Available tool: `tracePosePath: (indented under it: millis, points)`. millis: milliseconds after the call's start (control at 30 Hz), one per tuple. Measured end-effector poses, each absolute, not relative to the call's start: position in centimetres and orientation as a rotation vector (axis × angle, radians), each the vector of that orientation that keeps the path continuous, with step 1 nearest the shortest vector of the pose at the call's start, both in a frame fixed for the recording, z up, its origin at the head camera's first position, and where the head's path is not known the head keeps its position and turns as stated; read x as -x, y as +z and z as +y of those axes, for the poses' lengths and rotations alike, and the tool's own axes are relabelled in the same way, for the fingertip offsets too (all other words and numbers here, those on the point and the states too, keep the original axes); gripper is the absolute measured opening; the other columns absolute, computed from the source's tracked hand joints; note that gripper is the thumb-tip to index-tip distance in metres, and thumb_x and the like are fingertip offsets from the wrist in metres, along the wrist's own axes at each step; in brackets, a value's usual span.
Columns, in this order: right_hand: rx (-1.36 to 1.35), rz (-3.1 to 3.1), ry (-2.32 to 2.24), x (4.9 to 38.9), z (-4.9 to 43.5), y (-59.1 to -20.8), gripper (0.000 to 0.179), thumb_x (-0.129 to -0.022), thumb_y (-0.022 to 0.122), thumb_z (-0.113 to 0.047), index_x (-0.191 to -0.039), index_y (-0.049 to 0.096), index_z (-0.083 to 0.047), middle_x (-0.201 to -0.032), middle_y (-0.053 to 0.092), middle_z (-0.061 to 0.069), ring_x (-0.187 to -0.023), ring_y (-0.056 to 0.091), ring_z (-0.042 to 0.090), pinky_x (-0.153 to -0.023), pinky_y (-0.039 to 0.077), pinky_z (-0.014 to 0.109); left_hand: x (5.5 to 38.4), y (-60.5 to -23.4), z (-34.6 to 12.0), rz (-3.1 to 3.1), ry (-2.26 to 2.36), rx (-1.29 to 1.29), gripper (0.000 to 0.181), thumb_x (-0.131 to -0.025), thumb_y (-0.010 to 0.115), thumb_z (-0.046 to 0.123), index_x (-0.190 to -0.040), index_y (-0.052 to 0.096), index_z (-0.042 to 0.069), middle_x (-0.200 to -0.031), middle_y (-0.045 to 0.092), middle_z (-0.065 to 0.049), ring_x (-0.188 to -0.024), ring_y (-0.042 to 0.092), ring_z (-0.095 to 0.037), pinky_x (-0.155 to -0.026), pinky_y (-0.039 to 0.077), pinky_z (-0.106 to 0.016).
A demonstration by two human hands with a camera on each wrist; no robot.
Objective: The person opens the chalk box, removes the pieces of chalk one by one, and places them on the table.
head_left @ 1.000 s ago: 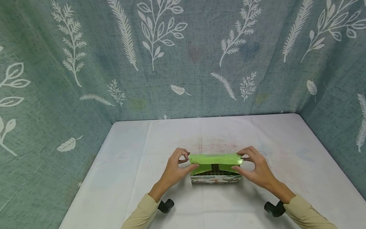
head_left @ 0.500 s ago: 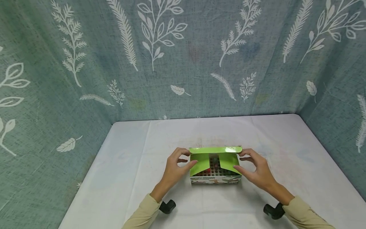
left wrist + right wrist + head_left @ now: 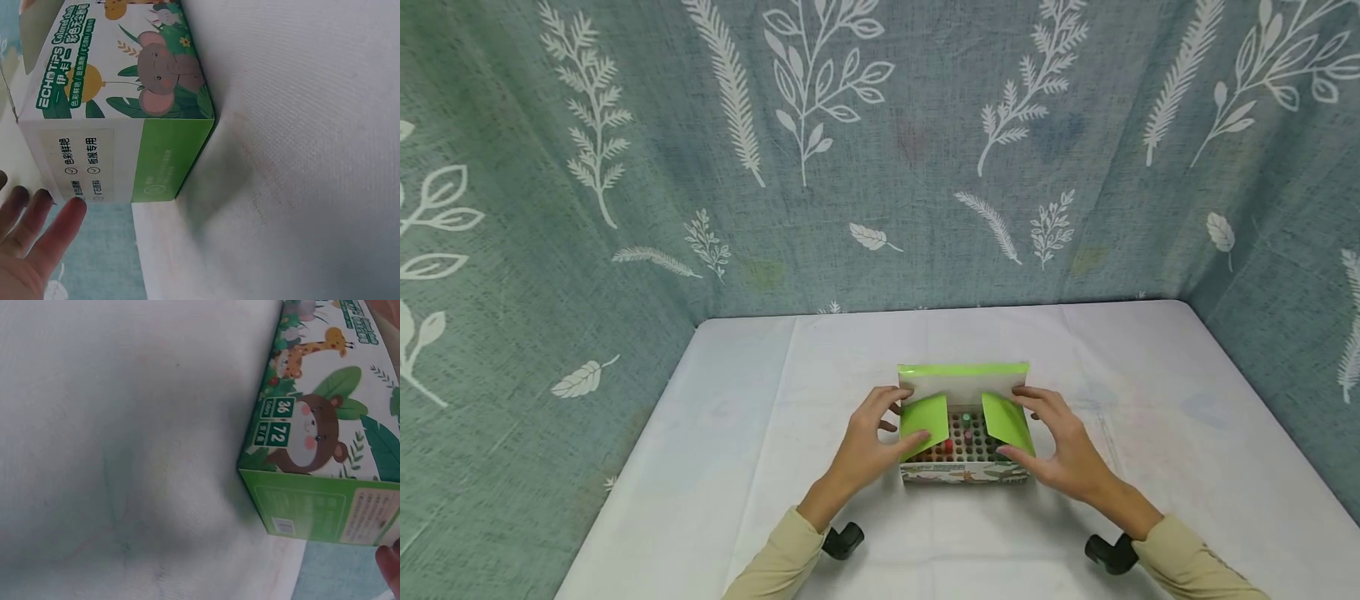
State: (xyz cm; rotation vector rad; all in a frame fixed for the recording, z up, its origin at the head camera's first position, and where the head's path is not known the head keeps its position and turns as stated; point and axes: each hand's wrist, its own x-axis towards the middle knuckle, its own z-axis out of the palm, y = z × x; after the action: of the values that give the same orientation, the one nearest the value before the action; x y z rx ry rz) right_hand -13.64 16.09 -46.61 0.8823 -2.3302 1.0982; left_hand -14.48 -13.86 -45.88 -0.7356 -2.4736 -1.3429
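A printed box of coloured chalk [image 3: 966, 473] stands on the table, its lid [image 3: 962, 382] raised at the back. Inside shows a holder of round holes [image 3: 979, 450] with a few coloured ends, one red [image 3: 948, 447]. Over it lean two green side flaps, left [image 3: 927, 417] and right [image 3: 1006, 417]. My left hand [image 3: 872, 437] is spread at the box's left end, thumb over the left flap; in the left wrist view its straight fingers [image 3: 59, 234] reach the box's end. My right hand [image 3: 1067, 446] mirrors it, thumb at the right flap and fingertips by the lid's corner.
A white cloth [image 3: 760, 467] covers the table. Behind and beside it hangs a blue-green curtain [image 3: 880, 208] with a leaf print. Black wrist devices [image 3: 842, 542] are on both forearms, below the hands.
The lid has swung up and back from over the opening. The side flaps have spread apart, and more of the chalk holder shows. Both hands stay at the box's ends.
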Motion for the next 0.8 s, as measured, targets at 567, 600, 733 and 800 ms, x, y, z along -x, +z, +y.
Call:
tracePosePath:
  millis: [567, 600, 733, 800]
  points:
    - [-0.828, -2.451, 0.962, 13.7, 15.4, -46.8, 0.075, -0.07, 0.084, -0.027, -0.133, 0.05, -0.002, -0.135, 0.047, 0.014, -0.117, 0.047, 0.026, -0.072, 0.053, 0.038, 14.2, -45.2, -13.4, -2.76, -1.084, 0.763, 0.087, -0.073, 0.077, 0.051, -0.144, 0.041, 0.016, -0.138, 0.042, -0.002, -0.12, 0.043, -0.018, -0.093, 0.048, -0.041]
    - [-0.823, -2.461, 0.959, 13.7, 15.4, -46.8, 0.076, -0.071, 0.083, -0.027, -0.133, 0.049, -0.002, -0.135, 0.047, 0.013, -0.116, 0.047, 0.025, -0.072, 0.052, 0.038, 14.2, -45.1, -13.4, -2.766, -1.079, 0.763, 0.086, -0.074, 0.076, 0.052, -0.144, 0.041, 0.015, -0.138, 0.043, -0.001, -0.119, 0.043, -0.017, -0.094, 0.047, -0.042]
    - [-0.823, -2.48, 0.979, 13.7, 15.4, -46.6, 0.077, -0.073, 0.081, -0.024, -0.136, 0.045, -0.001, -0.129, 0.05, 0.011, -0.106, 0.048, 0.021, -0.069, 0.051, 0.037, 14.2, -44.9, -13.5, -2.786, -1.087, 0.757, 0.082, -0.077, 0.072, 0.054, -0.143, 0.042, 0.016, -0.132, 0.05, 0.003, -0.112, 0.046, -0.013, -0.095, 0.045, -0.045]
    - [-0.824, -2.485, 1.006, 13.6, 15.5, -46.5, 0.076, -0.073, 0.081, -0.022, -0.137, 0.044, -0.001, -0.125, 0.052, 0.011, -0.102, 0.048, 0.02, -0.067, 0.05, 0.036, 14.2, -44.8, -13.6, -2.798, -1.101, 0.757, 0.081, -0.078, 0.072, 0.053, -0.144, 0.041, 0.017, -0.127, 0.052, 0.005, -0.105, 0.047, -0.011, -0.089, 0.046, -0.044]
